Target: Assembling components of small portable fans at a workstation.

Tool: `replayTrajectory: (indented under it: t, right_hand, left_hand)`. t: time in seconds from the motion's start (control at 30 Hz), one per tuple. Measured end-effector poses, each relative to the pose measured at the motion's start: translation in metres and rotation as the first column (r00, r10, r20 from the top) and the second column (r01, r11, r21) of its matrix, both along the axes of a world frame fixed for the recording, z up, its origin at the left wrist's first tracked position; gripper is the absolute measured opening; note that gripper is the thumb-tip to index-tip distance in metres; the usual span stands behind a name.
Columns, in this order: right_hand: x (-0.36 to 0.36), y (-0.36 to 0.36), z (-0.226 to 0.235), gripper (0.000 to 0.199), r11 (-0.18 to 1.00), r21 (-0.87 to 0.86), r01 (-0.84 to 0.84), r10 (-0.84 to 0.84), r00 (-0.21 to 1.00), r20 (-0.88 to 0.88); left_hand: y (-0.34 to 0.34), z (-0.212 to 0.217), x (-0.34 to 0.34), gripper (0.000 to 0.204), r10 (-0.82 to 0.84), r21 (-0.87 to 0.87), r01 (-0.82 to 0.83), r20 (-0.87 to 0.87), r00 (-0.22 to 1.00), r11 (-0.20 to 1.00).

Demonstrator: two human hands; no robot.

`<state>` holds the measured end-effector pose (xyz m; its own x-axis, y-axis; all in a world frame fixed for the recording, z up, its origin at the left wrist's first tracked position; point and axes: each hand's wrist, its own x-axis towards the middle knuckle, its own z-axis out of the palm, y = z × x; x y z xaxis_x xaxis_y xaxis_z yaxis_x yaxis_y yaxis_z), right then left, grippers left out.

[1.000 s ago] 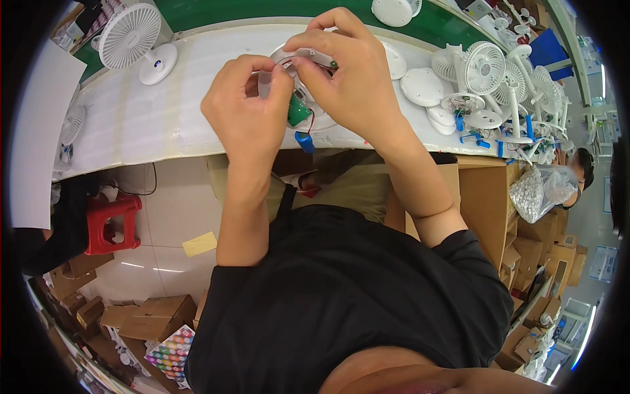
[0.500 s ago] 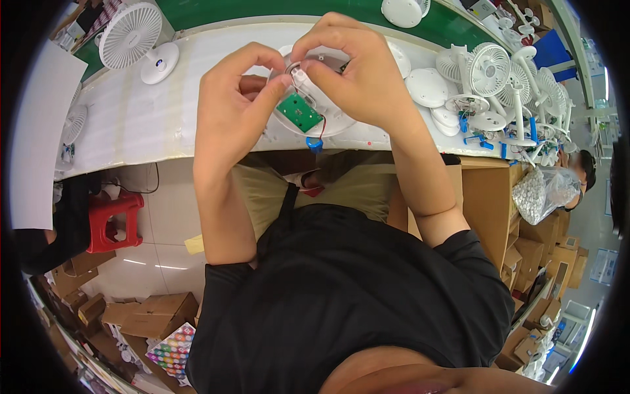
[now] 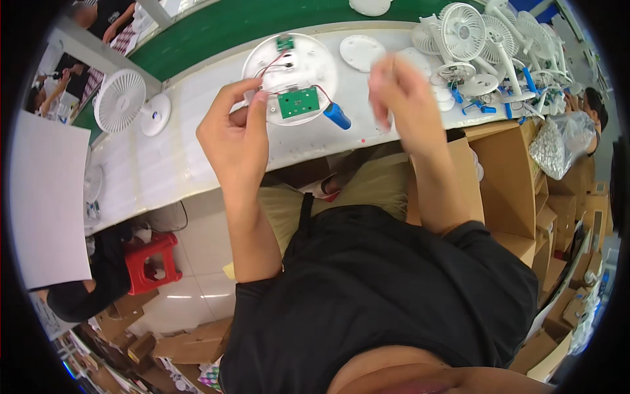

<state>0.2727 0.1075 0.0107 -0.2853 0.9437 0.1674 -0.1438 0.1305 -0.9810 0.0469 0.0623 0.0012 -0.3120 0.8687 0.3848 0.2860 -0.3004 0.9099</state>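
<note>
Round white plastic fan base point(image 3: 308, 62) lying open on white desk point(image 3: 164, 164), green circuit board point(image 3: 298, 102) inside, blue cylindrical battery point(image 3: 337, 115) hanging at rim. Left hand point(image 3: 233, 134) pinching base's left edge. Right hand point(image 3: 401, 98) hovering beside it, blurred, possibly empty. White assembled fans point(image 3: 485, 39) standing further right.

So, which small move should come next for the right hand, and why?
Probably bring the right hand back to the round base. The left hand pinches its rim alone, and the blue battery hangs loose on its wires beside the green board.
</note>
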Motion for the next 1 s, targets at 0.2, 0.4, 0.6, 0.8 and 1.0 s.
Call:
replayTrajectory:
  t: [0.2, 0.4, 0.6, 0.8, 1.0]
  right_hand:
    - [-0.015, -0.044, -0.052, 0.028, 0.598, -0.675, -0.433, -0.238, 0.708, -0.665]
    - [-0.036, -0.018, -0.059, 0.037, 0.666, -0.645, -0.375, -0.373, 0.581, -0.723]
    - [-0.039, -0.017, -0.035, 0.03, 0.967, -0.171, 0.189, -0.253, 0.784, -0.567]
    - [-0.025, -0.009, -0.013, 0.023, 0.943, 0.333, 0.018, -0.023, 1.0, 0.011]
    - [-0.032, 0.019, -0.02, 0.019, 0.864, 0.502, 0.046, -0.17, 0.964, 0.205]
  left_hand:
    - [-0.003, -0.001, 0.025, 0.015, 0.137, 0.056, -0.139, 0.03, 0.99, 0.989]
    - [-0.015, -0.009, 0.029, 0.015, 0.128, 0.015, -0.127, -0.04, 0.991, 0.992]
    - [-0.022, -0.015, 0.034, 0.014, 0.146, 0.044, -0.144, -0.035, 0.989, 0.989]
    - [-0.019, -0.015, 0.038, 0.015, 0.184, 0.109, -0.18, -0.025, 0.983, 0.978]
    - [-0.014, -0.015, 0.037, 0.019, 0.225, 0.109, -0.224, 0.004, 0.974, 0.968]
